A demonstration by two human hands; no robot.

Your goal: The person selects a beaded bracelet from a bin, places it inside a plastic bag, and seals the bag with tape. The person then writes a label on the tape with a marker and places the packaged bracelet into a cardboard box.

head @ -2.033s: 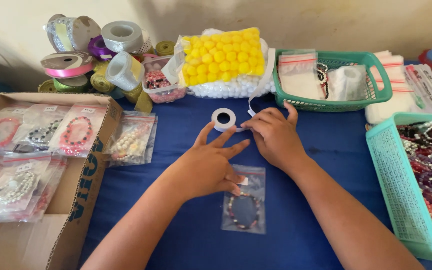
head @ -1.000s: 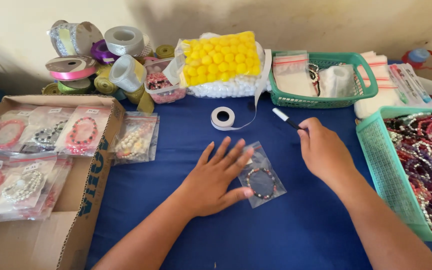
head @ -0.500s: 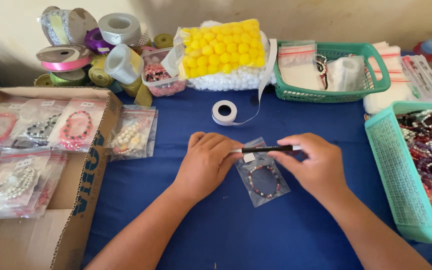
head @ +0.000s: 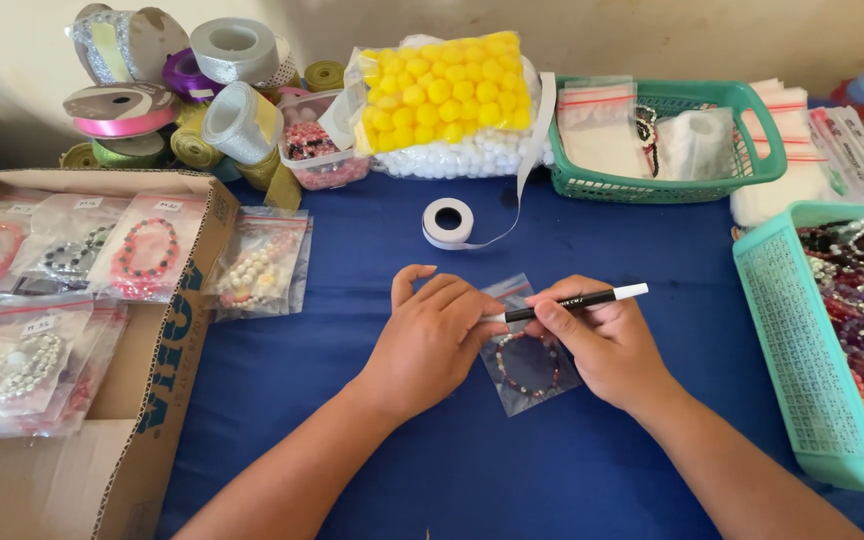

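counter [head: 352,300]: deep blue cloth | pen [head: 572,300]: black, white ends | pompoms [head: 442,95]: yellow over white | baskets [head: 672,185]: green, turquoise | ribbon spool [head: 117,105]: pink

The left hand [head: 430,335] hides the pen [head: 572,301] tip and bag [head: 530,365] corner.

Left hand [head: 430,335] palm down, fingers curled; right hand [head: 604,340] grip closed, forearms converging.
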